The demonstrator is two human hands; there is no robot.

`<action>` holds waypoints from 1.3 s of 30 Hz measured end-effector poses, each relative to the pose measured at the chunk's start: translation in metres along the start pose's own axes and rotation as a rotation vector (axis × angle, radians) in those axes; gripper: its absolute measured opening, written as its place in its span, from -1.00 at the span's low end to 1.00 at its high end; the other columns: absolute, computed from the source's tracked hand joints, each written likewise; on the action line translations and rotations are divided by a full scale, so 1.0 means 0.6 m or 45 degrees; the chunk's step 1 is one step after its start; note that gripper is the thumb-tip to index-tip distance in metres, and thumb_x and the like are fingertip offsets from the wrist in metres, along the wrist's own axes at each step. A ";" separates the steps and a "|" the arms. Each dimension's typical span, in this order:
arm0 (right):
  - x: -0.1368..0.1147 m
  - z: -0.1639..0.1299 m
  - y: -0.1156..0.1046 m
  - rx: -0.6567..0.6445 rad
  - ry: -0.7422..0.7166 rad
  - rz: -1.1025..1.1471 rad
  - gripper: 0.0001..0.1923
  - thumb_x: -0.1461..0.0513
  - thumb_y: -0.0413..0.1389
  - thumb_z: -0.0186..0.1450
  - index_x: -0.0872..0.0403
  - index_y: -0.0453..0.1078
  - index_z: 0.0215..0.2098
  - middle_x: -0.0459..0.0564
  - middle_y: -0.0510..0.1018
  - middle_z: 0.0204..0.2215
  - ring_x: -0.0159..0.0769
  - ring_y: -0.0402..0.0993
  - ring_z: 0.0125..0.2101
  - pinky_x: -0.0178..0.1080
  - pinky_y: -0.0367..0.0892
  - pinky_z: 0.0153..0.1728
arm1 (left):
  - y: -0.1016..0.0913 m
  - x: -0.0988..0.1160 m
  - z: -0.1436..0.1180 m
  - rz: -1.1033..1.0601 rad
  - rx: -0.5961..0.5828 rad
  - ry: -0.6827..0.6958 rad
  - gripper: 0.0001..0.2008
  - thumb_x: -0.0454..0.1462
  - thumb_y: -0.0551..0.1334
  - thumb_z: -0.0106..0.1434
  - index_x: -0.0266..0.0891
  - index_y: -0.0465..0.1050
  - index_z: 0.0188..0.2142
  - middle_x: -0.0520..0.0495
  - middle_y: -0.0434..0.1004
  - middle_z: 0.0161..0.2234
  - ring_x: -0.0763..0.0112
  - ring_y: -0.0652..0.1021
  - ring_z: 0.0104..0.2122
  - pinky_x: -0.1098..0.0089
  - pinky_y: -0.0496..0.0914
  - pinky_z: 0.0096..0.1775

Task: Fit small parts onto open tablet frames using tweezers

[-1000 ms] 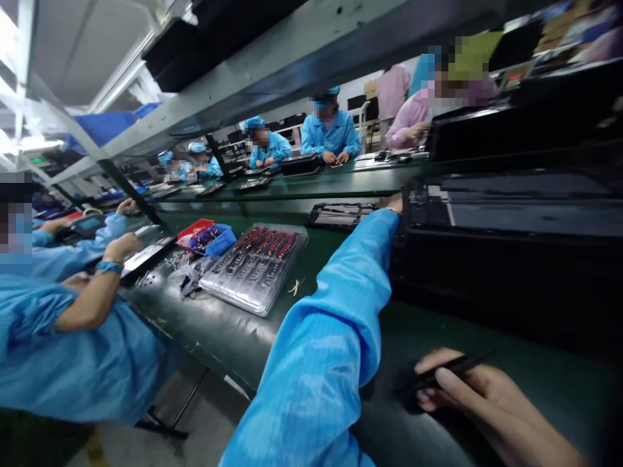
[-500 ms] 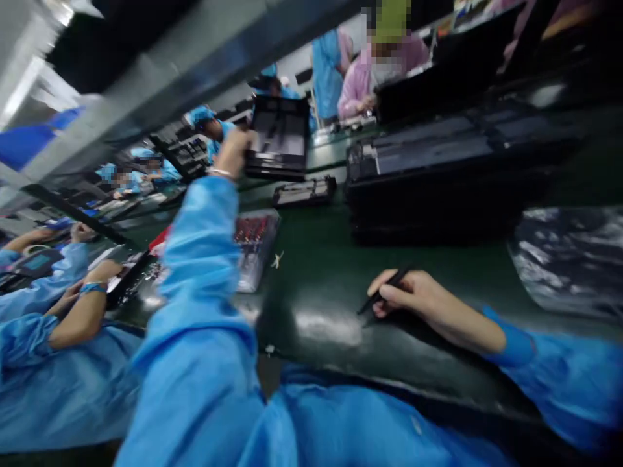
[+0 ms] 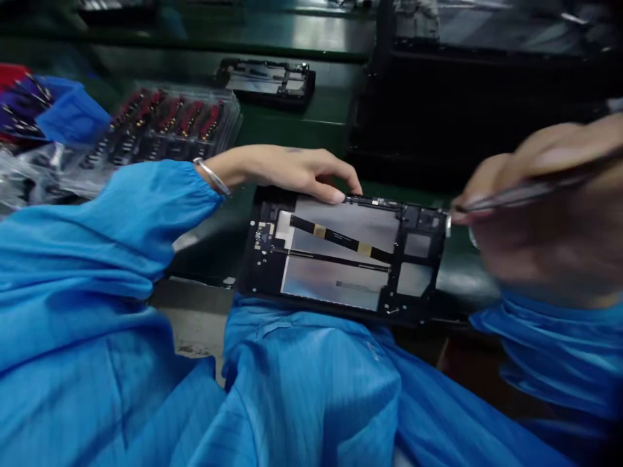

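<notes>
A black tablet frame (image 3: pixel 341 259) with grey metal panels and a thin black flex strip lies flat at the near edge of the green bench. My left hand (image 3: pixel 287 170) rests on its far edge, fingertips gripping the rim. My right hand (image 3: pixel 545 207) hovers blurred at the frame's right end, shut on thin dark tweezers (image 3: pixel 516 193) whose tip points at the frame's upper right corner. Blue sleeves cover both arms.
A clear tray of red and black small parts (image 3: pixel 160 126) sits at the far left beside a blue bin (image 3: pixel 68 113). Another black frame (image 3: pixel 267 78) lies farther back. A tall black stack of trays (image 3: pixel 462 110) stands behind the work.
My left hand has brought the frame from the far conveyor down to the near bench edge. My right hand rose from the bench with the tweezers. The view dropped toward my lap.
</notes>
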State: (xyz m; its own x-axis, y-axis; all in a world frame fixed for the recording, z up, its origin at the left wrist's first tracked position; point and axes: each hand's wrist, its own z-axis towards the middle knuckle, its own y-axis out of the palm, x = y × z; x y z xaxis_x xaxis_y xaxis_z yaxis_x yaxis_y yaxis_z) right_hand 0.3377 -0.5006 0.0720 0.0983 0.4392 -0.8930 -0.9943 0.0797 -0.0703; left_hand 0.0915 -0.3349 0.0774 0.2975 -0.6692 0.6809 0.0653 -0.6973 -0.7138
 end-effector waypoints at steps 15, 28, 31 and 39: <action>0.109 0.032 0.040 -0.107 0.228 -0.427 -0.82 0.11 0.27 0.44 0.06 0.61 -0.16 -0.04 0.64 -0.24 -0.30 0.68 -0.25 -0.26 0.63 -0.15 | 0.112 -0.061 -0.015 0.160 0.444 -0.007 -0.68 -0.22 0.13 0.48 -0.20 0.60 0.06 -0.06 0.65 0.01 0.33 0.62 -0.08 0.38 0.37 -0.08; 0.103 0.037 0.044 -0.249 0.248 -0.586 -0.81 0.09 0.24 0.46 0.03 0.62 -0.17 -0.09 0.65 -0.25 -0.38 0.64 -0.27 -0.34 0.56 -0.21 | 0.113 -0.060 -0.011 0.172 0.448 -0.050 -0.66 -0.21 0.13 0.46 -0.17 0.62 0.07 -0.06 0.66 -0.02 0.31 0.63 -0.09 0.36 0.38 -0.10; 0.102 0.037 0.044 -0.256 0.238 -0.622 -0.78 0.07 0.23 0.46 0.04 0.61 -0.17 -0.07 0.66 -0.26 -0.33 0.64 -0.27 -0.30 0.55 -0.23 | 0.113 -0.061 -0.010 0.167 0.451 -0.040 -0.67 -0.20 0.13 0.46 -0.15 0.62 0.05 -0.04 0.66 -0.02 0.32 0.63 -0.09 0.37 0.38 -0.11; 0.101 0.039 0.047 -0.258 0.264 -0.540 -0.79 0.07 0.25 0.44 0.03 0.60 -0.18 -0.06 0.64 -0.26 -0.31 0.63 -0.27 -0.26 0.56 -0.21 | 0.113 -0.064 -0.011 0.167 0.461 -0.027 -0.68 -0.21 0.15 0.46 -0.16 0.63 0.06 -0.05 0.67 -0.04 0.28 0.63 -0.09 0.36 0.37 -0.11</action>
State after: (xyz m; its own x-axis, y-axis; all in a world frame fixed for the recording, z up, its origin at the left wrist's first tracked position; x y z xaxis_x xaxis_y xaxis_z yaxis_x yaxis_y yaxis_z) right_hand 0.3163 -0.4506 0.0261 0.5051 0.2176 -0.8352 -0.8586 0.0281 -0.5119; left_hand 0.0784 -0.3580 0.0038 0.3454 -0.7384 0.5793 0.3564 -0.4678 -0.8088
